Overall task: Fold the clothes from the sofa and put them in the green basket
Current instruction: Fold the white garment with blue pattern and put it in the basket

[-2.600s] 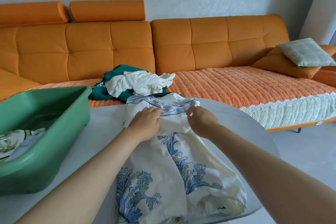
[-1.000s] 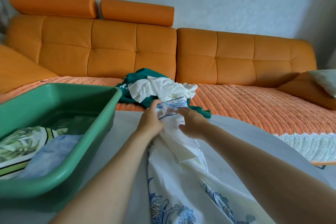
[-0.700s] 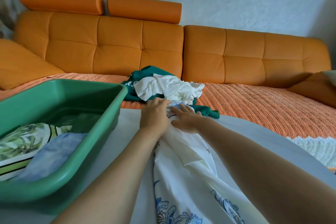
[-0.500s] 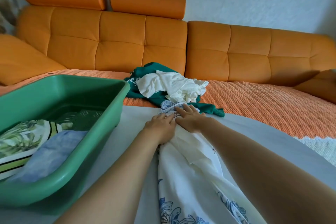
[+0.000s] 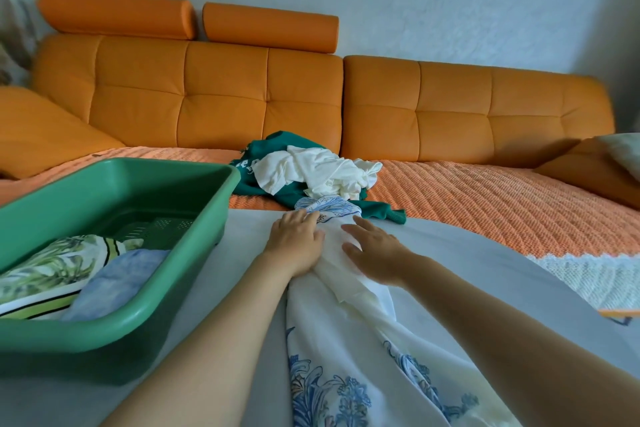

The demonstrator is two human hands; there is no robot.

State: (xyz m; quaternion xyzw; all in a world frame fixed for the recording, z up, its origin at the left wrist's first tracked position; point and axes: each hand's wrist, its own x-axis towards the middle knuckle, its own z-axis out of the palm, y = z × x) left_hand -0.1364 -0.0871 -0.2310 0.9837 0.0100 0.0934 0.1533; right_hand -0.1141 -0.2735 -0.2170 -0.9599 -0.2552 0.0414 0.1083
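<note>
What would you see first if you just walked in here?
The big orange sofa fills the back, with a heap of clothes on its seat. Up close, the left hand and right hand press a white cloth with blue flowers onto the table, beside the green basket.

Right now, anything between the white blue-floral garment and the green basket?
Nothing visible. The white garment with blue floral print lies on the grey table under the left hand and right hand; only bare tabletop separates it from the green plastic basket to its left.
</note>
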